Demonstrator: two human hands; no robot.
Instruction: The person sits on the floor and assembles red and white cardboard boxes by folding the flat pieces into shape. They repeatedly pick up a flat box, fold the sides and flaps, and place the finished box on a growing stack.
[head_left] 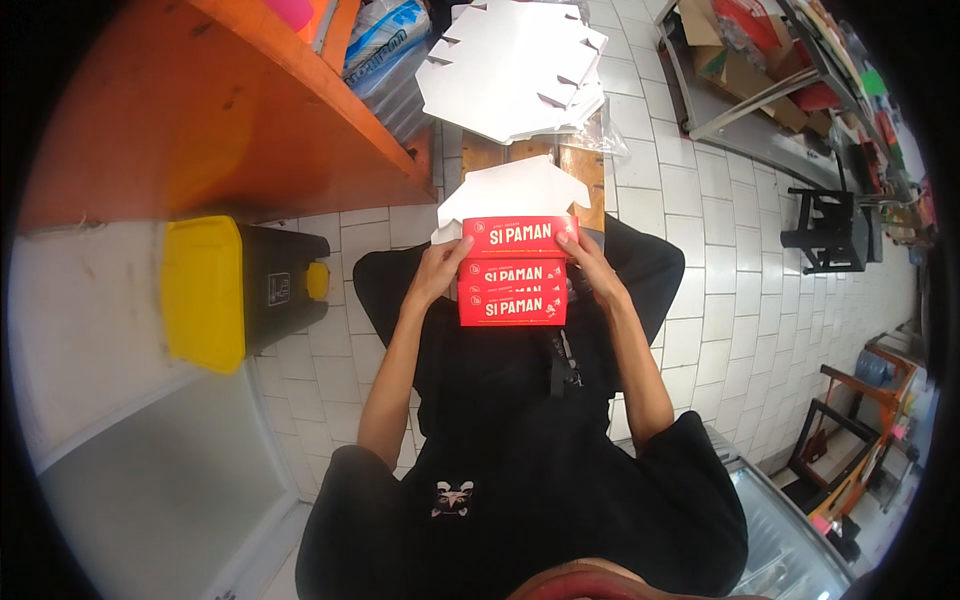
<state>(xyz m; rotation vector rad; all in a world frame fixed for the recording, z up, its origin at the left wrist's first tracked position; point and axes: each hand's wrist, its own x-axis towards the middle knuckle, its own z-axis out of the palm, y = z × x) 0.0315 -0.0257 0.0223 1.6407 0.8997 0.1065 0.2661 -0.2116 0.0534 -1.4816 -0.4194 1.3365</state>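
Between my hands is a partly folded cardboard box (pixel 520 250), red with white print on the near side. Its white inner flap (pixel 515 192) stands out on the far side. My left hand (pixel 440 268) grips the left edge of the upper red panel, thumb on its face. On the right edge, my right hand (pixel 592 268) holds it the same way. More red printed panels (pixel 512 309) lie in rows just below, over my lap; whether they belong to the same box I cannot tell. Beyond, flat white cardboard blanks (pixel 510 70) are piled up.
The blanks rest on a wooden bench (pixel 484 152) in front of me, with clear plastic under them. An orange cabinet (pixel 240 120) and a black bin with a yellow lid (pixel 205 295) stand left. To the right are a black stool (pixel 830 230) and a metal rack (pixel 760 130).
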